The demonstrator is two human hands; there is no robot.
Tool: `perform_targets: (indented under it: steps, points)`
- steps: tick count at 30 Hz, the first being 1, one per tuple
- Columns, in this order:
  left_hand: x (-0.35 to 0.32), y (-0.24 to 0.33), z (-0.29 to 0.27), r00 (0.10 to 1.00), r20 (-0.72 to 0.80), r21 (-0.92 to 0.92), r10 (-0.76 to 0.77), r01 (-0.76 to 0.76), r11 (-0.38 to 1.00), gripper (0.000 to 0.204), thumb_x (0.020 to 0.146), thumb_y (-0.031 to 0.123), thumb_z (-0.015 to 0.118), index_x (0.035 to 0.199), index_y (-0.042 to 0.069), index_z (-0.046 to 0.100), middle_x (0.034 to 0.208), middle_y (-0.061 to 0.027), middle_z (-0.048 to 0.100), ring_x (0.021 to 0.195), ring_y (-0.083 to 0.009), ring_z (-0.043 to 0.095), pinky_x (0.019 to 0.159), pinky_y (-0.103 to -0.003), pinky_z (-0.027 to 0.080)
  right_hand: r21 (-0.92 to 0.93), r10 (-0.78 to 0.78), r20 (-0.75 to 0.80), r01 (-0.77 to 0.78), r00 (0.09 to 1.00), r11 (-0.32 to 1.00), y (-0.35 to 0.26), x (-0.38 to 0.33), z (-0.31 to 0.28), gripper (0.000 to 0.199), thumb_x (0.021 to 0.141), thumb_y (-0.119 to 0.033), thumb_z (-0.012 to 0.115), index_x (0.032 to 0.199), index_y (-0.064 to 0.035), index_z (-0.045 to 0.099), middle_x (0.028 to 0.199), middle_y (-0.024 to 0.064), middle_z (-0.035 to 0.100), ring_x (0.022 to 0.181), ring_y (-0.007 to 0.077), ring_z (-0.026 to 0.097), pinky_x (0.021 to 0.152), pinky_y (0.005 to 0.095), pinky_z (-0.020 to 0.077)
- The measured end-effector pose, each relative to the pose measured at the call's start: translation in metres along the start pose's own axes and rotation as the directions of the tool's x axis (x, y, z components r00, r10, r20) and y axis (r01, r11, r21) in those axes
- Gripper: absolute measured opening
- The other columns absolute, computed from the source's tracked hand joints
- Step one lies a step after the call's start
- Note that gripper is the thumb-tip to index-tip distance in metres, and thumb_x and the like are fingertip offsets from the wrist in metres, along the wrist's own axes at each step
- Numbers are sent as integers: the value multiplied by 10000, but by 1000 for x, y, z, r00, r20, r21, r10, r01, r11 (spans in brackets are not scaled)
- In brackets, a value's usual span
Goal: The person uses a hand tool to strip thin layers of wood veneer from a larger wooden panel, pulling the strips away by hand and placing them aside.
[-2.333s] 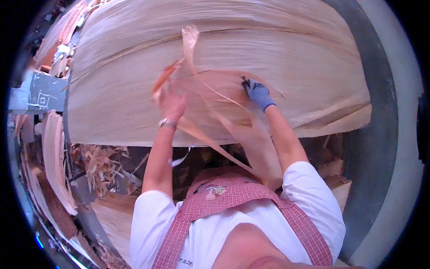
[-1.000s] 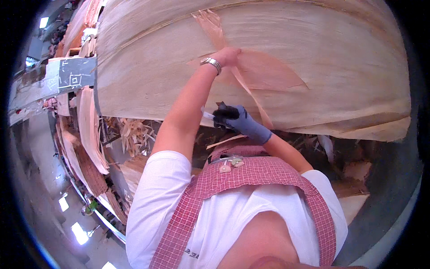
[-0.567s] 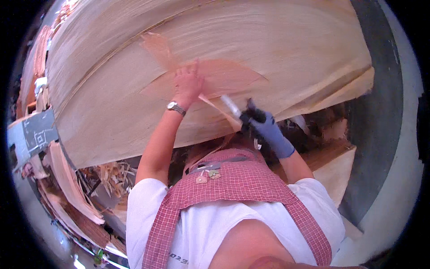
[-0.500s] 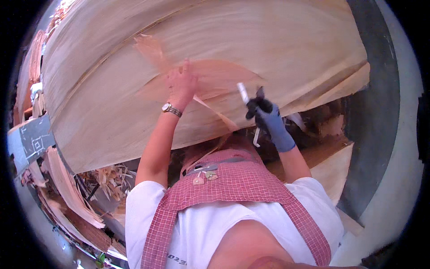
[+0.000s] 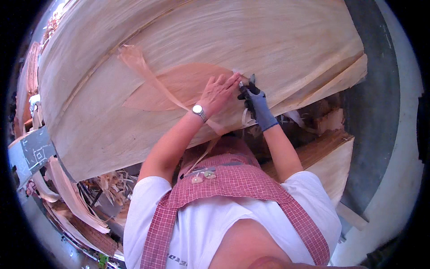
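Note:
A large pale wood veneer sheet [image 5: 233, 40] fills the upper part of the view. On it lies a darker, leaf-shaped veneer patch [image 5: 174, 85], and a thin curled veneer strip [image 5: 148, 76] trails across it toward my chest. My left hand [image 5: 217, 92], bare with a wristwatch, presses flat on the patch's right end. My right hand [image 5: 253, 101], in a blue-grey glove, grips a small dark tool [image 5: 248, 85] right beside the left fingertips, at the patch's tip.
Below the sheet lie stacked veneer layers [image 5: 331, 157] at right, with curled offcuts and scraps [image 5: 107, 184] at lower left. A grey panel with white markings [image 5: 31, 152] sits at far left. Grey floor [image 5: 376, 98] runs along the right.
My left hand slid right along the patch to its tip. My right hand rose from near the sheet's lower edge, bringing the tool up beside the left fingers.

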State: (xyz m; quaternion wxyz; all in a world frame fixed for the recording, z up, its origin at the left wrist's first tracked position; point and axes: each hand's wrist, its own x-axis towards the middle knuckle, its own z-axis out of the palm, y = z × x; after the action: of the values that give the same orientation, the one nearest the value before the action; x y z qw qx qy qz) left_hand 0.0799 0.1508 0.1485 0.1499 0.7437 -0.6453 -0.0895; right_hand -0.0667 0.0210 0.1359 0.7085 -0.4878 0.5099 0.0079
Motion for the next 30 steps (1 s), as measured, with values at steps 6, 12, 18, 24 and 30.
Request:
perform_targets:
  steps: [6, 12, 18, 24, 30]
  points:
    - [6, -1, 15, 999, -35, 42, 5, -3, 999, 634, 792, 352, 688, 1361, 158, 486, 1482, -54, 400, 1121, -251, 466, 881, -397, 406, -957, -695, 269, 269, 667, -112, 0, 37, -50, 285, 907, -330, 664, 1019, -68, 646, 751, 18, 677, 542, 74, 547, 467, 248, 421]
    - [-11, -20, 14, 982, -133, -168, -134, 111, 980, 479, 832, 240, 655, 1274, 113, 522, 1434, -131, 437, 1206, -313, 468, 999, -456, 388, -235, -215, 305, 292, 928, 927, -74, 2, -3, 306, 932, -268, 631, 1169, -73, 626, 791, 27, 689, 535, 59, 514, 472, 210, 408]
    - [-113, -78, 27, 595, -581, -258, -555, 512, 819, 404, 853, 87, 574, 1253, 57, 523, 1402, -179, 477, 1231, -348, 494, 1056, -467, 376, -101, -195, 519, 286, 832, 953, -76, 20, 155, 231, 912, -244, 665, 1038, -77, 566, 810, 35, 689, 520, 62, 489, 461, 221, 396]
    - [-123, -110, -9, 671, -480, -220, -565, 532, 818, 496, 860, 38, 520, 1355, 49, 484, 1461, -127, 446, 1217, -270, 508, 1034, -383, 401, -139, -227, 396, 303, 889, 943, -37, 73, 231, 283, 883, -222, 696, 1022, -45, 524, 795, 86, 674, 584, 119, 602, 453, 261, 438]
    - [-126, -132, -11, 833, -343, 48, -435, 478, 877, 523, 821, 85, 578, 1342, 69, 534, 1427, -80, 499, 1107, -228, 546, 968, -383, 436, -339, -137, 412, 291, 901, 895, -46, 75, 227, 286, 860, -246, 709, 977, -17, 582, 775, 81, 667, 557, 145, 620, 470, 294, 479]
